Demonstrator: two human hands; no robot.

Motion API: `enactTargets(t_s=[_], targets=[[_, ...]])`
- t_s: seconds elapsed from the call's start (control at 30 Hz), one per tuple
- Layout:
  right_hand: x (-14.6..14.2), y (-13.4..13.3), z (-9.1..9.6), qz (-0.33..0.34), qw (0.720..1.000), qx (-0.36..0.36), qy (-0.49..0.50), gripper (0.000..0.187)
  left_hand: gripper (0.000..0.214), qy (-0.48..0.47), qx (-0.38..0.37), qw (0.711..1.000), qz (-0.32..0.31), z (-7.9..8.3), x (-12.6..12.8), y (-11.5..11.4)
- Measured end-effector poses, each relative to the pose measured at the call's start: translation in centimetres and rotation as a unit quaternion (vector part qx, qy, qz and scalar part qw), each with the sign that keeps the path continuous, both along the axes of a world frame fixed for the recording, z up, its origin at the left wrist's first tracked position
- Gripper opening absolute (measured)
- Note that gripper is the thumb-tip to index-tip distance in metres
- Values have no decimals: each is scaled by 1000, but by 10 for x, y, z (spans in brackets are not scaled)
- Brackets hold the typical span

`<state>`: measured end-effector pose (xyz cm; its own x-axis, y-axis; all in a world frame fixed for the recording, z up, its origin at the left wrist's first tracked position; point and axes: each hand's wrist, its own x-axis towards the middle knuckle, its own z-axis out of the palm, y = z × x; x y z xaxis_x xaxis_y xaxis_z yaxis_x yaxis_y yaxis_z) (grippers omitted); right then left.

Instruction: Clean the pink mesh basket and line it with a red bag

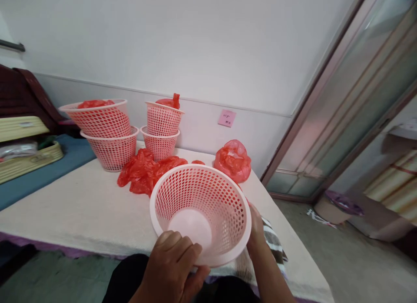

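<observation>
A pink plastic basket [190,224] with perforated walls is tilted towards me at the table's front edge, and nothing lies inside it. My left hand [177,261] grips its near rim, fingers over the inside and thumb underneath. Against the basket's right outer wall is my right hand [256,224], closed around that side with its fingertips hidden. Just behind the basket, crumpled red plastic bags [143,174] lie on the table. A puffed-out red bag [233,161] sits beyond its right side. Beside my right wrist lies a striped cloth [274,242].
Two stacks of similar baskets [112,151] [159,146] stand against the wall, their upper baskets holding red bags. A pink note [226,118] is on the wall. The white-covered table [81,203] ends before a sliding door [319,120]. A lined bin [335,207] stands on the floor.
</observation>
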<state>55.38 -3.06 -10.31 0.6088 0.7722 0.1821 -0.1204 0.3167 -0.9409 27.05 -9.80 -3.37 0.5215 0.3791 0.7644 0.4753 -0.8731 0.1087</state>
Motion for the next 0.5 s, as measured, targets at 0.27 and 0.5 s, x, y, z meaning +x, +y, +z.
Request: enactTargets(t_s=[0.27,0.5], targets=[[14,15,53,35,994,84,66,22,11,27,-32,999,18,9,4,12],[-8,-4,131,55,976,209,40,14,23,57,-66,996,11,18,10,15]])
